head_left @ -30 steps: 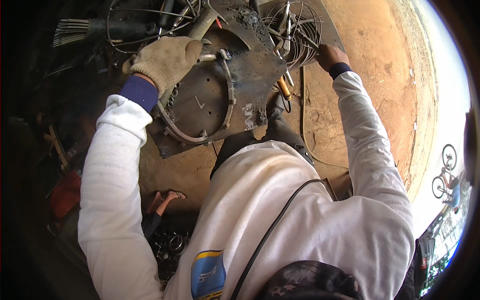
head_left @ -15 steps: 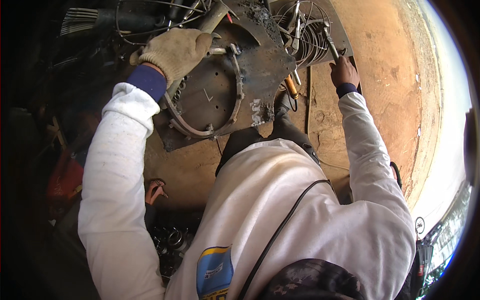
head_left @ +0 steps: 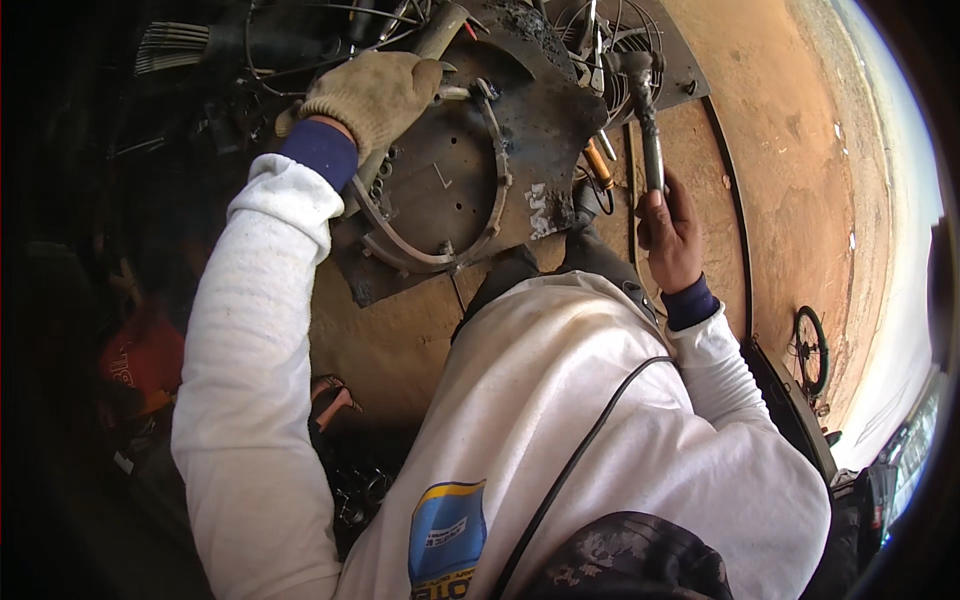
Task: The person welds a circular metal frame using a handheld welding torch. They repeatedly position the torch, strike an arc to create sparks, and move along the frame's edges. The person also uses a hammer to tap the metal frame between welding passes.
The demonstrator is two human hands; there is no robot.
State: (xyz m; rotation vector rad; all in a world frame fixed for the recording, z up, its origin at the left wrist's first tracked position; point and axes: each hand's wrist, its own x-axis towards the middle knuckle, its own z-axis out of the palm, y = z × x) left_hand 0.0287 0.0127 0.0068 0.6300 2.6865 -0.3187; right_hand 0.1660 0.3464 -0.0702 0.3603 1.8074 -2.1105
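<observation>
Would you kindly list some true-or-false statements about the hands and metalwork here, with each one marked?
1. The left hand wears a beige glove. True.
2. The right hand is gloved as well. False: the right hand is bare.
3. The right hand holds a hammer. True.
4. The curved metal band lies on a dark metal plate. True.
5. The orange handle is held in the left hand. False: the orange handle is apart from both hands.
</observation>
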